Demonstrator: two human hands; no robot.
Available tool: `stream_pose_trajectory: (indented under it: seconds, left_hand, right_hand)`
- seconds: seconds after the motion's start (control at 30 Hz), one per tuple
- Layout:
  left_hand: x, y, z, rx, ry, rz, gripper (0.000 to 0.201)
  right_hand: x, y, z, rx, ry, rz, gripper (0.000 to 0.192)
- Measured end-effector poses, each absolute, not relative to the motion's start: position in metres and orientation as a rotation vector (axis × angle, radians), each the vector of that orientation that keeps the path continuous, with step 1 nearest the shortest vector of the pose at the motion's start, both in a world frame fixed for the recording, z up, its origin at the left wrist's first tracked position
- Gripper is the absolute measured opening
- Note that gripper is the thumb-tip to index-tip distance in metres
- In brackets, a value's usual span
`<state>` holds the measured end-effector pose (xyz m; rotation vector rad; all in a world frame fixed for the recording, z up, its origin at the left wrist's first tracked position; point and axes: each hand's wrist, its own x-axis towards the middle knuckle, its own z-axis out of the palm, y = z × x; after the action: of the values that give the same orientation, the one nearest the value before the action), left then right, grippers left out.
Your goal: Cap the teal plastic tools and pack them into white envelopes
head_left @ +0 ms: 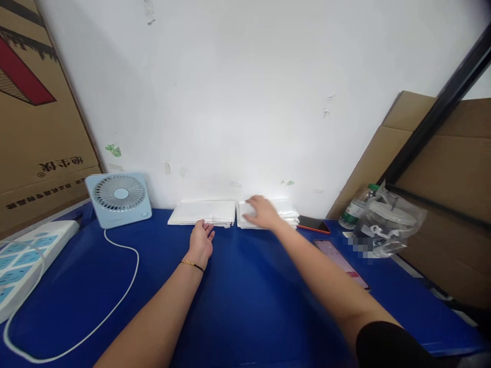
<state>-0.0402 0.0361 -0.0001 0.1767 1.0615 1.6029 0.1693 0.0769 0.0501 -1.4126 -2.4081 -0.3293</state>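
Two low stacks of flat white packets lie side by side against the wall. My left hand (201,240) is at the front edge of the left stack (203,209), palm turned up and fingers loosely curled but apart. The fingertips meet or nearly meet that edge, and nothing shows in the hand. Over the right stack (286,208) reaches my right hand (263,212), slightly blurred, with thumb and fingers apart. It covers part of the stack's top, and I cannot tell whether it touches the packets.
A light blue fan (120,197) stands left, its white cable (130,278) looping over the blue table (245,306). A power strip (30,260) is at far left. On the right lie two phones (314,224), a bottle (356,209) and a bagged cup (387,225). Cardboard (42,117) flanks the table.
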Motion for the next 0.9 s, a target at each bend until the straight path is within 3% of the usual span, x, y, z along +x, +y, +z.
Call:
stream_pose_trajectory:
  seconds: [0.1, 0.27, 0.5, 0.63, 0.8, 0.83, 0.9]
  left_hand:
    - [-0.044, 0.036, 0.001, 0.144, 1.026, 1.611, 0.006]
    - [-0.054, 0.038, 0.001, 0.11, 0.941, 1.622, 0.004]
    - [-0.063, 0.04, 0.003, 0.076, 0.836, 1.746, 0.016]
    - [-0.06, 0.037, 0.004, 0.086, 0.688, 1.833, 0.023]
    - [-0.046, 0.027, 0.008, 0.182, 0.569, 1.728, 0.028]
    - [-0.042, 0.024, 0.01, 0.221, 0.543, 1.699, 0.028]
    - [-0.035, 0.016, 0.015, 0.285, 0.498, 1.672, 0.026]
  right_hand:
    - [0.116, 0.064, 0.033, -1.262, -2.629, -0.441, 0.055]
    - [0.091, 0.064, 0.029, -1.489, -2.611, -0.483, 0.022]
    - [0.114, 0.022, 0.037, -1.402, -2.634, -0.441, 0.026]
    - [0.143, -0.022, 0.029, -1.237, -2.633, -0.273, 0.029]
    - [0.183, -0.047, 0.017, -1.252, -2.569, 0.16, 0.028]
    - [0.187, -0.047, 0.015, -1.265, -2.519, 0.244, 0.035]
    - [0.191, -0.044, 0.01, -1.305, -2.404, 0.371, 0.073]
